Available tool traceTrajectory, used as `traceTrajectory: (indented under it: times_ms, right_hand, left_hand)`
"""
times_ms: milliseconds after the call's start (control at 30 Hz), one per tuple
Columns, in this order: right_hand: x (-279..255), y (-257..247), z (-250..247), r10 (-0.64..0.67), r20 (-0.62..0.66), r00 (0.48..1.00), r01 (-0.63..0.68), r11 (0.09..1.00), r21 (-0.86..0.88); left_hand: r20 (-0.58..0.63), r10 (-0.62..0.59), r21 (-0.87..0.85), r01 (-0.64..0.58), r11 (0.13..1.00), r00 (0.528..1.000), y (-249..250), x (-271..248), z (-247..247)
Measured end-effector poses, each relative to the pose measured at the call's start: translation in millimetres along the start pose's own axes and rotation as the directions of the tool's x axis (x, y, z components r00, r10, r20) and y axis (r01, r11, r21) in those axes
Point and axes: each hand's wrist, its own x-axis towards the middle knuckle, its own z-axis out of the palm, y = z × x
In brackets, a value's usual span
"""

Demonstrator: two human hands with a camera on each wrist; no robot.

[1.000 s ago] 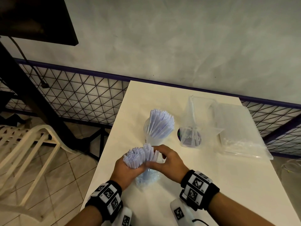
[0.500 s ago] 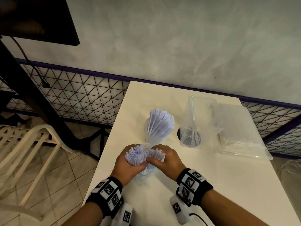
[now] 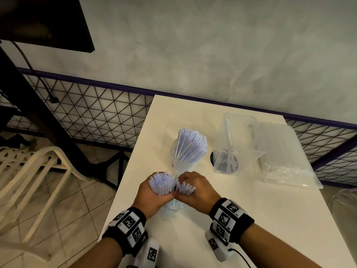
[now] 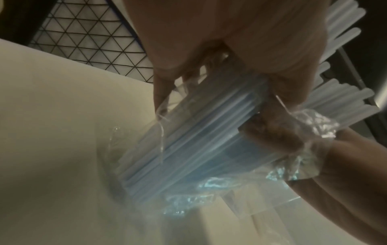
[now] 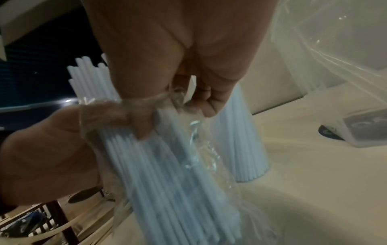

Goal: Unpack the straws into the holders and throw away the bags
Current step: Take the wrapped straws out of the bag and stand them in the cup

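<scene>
While the straw bundle (image 3: 161,183) stands upright at the near-left of the table (image 3: 270,219), its lower end in the clear bag (image 4: 209,187), the left hand (image 3: 152,198) wraps its fingers round the main clump and the right hand (image 3: 199,192) pinches a smaller clump (image 3: 185,188) plus a twist of bag film. Judgement: step is stripping the bag off. Best done by keeping the left grip tight near the top so nothing fans out, and peeling film downward with the right rather than yanking, since loose straws would scatter. Full holder (image 3: 185,151) sits just beyond the hands; a near-empty clear holder (image 3: 226,161) is to its right, more bagged straws (image 3: 286,159) far right. Head view hides the bag almost entirely. Left wrist view shows film bunched round the right fingers (image 4: 278,132); right wrist view shows film (image 5: 196,140) trailing down the bundle's side.
</scene>
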Motion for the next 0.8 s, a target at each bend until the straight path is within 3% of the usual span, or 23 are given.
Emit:
traceTrajectory:
  times_ms: [200,300,400,667,800]
  right_hand:
    - [-3,-6,-4,-0.061,-0.025,0.998,0.059,0.994,-0.089]
    - [-2,-11,-16,0.054,-0.096,0.994,-0.051,0.998,0.024]
    - [1,-20,-26,0.144,-0.059,0.988,-0.135,0.98,0.143]
    - [11,-34,-48,0.143,0.029,0.989,-0.146,0.96,0.238]
    - [17,-43,-70,0.142,-0.006,0.99,-0.135,0.955,0.264]
  left_hand:
    - [-0.039,0.001,0.0,-0.001,1.0,0.999,3,2,0]
    - [-0.053,-0.016,0.01,0.016,1.0,0.998,2,3,-1]
    - [-0.084,-0.042,-0.005,0.042,0.999,0.996,1,4,-1]
    - [-0.134,-0.067,0.024,0.071,0.997,0.989,3,4,-2]
    - [-0.139,-0.081,0.026,0.086,0.996,0.987,5,7,-3]
